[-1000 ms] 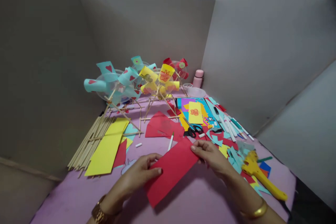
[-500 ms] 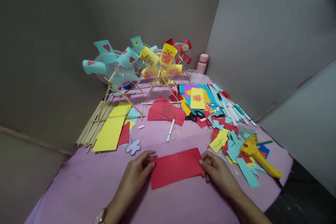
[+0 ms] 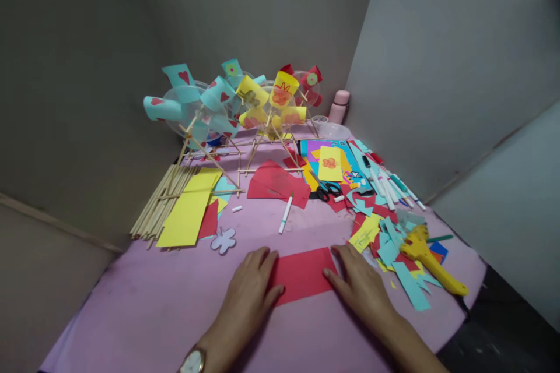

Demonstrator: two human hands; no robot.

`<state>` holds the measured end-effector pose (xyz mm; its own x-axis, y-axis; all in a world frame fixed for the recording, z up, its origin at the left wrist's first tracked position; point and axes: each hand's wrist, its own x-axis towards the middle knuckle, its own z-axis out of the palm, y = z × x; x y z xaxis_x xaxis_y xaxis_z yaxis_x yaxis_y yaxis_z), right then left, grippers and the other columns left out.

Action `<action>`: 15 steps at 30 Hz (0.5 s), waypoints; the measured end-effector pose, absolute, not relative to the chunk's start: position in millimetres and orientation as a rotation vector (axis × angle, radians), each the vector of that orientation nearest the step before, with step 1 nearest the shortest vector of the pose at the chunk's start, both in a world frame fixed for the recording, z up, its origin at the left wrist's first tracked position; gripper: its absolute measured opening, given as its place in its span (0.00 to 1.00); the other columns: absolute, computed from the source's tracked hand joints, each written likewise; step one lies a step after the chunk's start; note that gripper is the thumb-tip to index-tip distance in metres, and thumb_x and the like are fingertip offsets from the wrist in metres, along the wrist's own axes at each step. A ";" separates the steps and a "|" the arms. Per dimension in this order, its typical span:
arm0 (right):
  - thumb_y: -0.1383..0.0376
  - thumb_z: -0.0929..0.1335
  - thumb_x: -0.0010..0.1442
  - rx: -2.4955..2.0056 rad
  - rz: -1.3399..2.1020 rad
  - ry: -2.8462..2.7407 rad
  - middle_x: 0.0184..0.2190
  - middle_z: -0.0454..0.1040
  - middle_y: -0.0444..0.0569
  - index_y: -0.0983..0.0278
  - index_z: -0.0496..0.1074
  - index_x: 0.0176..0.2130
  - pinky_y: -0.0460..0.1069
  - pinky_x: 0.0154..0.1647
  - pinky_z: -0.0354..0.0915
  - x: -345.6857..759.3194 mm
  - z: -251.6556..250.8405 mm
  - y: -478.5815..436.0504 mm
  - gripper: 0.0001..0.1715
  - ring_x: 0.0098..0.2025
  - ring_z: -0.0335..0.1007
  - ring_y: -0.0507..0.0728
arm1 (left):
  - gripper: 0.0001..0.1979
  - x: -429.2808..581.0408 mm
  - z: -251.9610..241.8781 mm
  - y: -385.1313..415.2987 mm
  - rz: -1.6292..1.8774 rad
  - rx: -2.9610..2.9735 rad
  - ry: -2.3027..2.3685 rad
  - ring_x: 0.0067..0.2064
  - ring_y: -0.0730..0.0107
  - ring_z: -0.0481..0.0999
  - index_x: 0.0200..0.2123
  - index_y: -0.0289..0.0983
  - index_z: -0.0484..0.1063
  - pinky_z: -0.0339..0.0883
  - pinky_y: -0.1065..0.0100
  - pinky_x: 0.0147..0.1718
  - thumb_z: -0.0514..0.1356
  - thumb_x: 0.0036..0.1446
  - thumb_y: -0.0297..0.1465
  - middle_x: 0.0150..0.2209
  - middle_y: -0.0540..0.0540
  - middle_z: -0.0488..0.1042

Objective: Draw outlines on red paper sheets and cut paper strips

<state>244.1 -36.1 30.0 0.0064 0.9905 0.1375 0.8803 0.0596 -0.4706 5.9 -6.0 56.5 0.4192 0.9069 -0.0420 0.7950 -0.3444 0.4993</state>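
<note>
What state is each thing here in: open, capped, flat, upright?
Red paper strip: flat
Left hand: open, on its left end
Right hand: open, on its right end
Marker: uncapped, lying down
Bottle: capped, upright
Glue gun: lying down

Dim light leaves the left wall (image 3: 65,99) shadowed.

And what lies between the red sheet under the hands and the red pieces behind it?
The head view shows a white marker there, tip at the red pieces, with bare cloth nearer the sheet.
</note>
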 end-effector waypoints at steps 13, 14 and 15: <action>0.63 0.66 0.59 -1.485 0.621 -1.812 0.44 0.70 0.55 0.64 0.67 0.47 0.56 0.48 0.63 238.0 53.8 -8.0 0.16 0.47 0.65 0.63 | 0.06 5.2 59.0 26.2 0.491 1.682 1.306 0.27 0.68 0.63 0.25 0.40 0.61 0.54 0.69 0.27 0.57 0.47 0.33 0.23 0.53 0.64; 0.61 0.67 0.58 -1.462 0.639 -1.741 0.47 0.68 0.55 0.63 0.65 0.49 0.56 0.49 0.62 236.9 52.6 -8.3 0.19 0.49 0.64 0.63 | 0.08 3.9 59.5 27.6 0.510 1.592 1.266 0.25 0.70 0.62 0.25 0.40 0.61 0.53 0.70 0.25 0.57 0.48 0.36 0.21 0.54 0.63; 0.60 0.67 0.59 -1.448 0.661 -1.650 0.49 0.67 0.55 0.62 0.63 0.51 0.55 0.49 0.62 235.8 51.6 -8.8 0.22 0.51 0.63 0.63 | 0.11 3.0 60.9 29.1 0.535 1.503 1.230 0.23 0.72 0.61 0.25 0.40 0.60 0.53 0.71 0.23 0.58 0.47 0.40 0.21 0.55 0.62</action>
<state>235.8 -8.8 51.6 0.0019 0.9714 0.2372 0.5385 0.1989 -0.8188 3.0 29.1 60.9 0.3663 0.8910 -0.2682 0.4112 0.1036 0.9057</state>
